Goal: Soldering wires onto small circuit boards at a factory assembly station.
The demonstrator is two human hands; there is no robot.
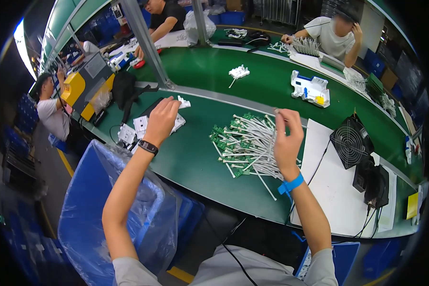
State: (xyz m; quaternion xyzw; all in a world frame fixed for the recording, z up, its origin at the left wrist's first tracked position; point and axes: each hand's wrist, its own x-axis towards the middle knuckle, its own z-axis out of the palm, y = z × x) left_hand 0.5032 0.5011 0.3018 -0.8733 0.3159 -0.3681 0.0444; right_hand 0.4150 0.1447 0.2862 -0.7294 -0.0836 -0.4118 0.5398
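My left hand point(161, 122), a dark band on its wrist, is over a cluster of white plastic housings point(140, 125) at the left of the green bench. Its fingers are bent together, and what they grip, if anything, is hidden. A small white plastic piece point(184, 102) shows right beside its fingertips. My right hand point(289, 139), with a blue strap around the wrist, is raised at the right edge of a heap of white cables with small green circuit boards point(245, 143). Thumb and forefinger meet in a pinch; what is between them is too small to make out.
A blue bin lined with clear plastic point(100, 190) stands left, below the bench. Right lie white sheets point(319, 186) and a black fan point(352, 140). Beyond a metal rail, a green conveyor point(190, 71) carries a white-blue housing point(311, 89) and white cable bundle point(239, 72). Several people sit around.
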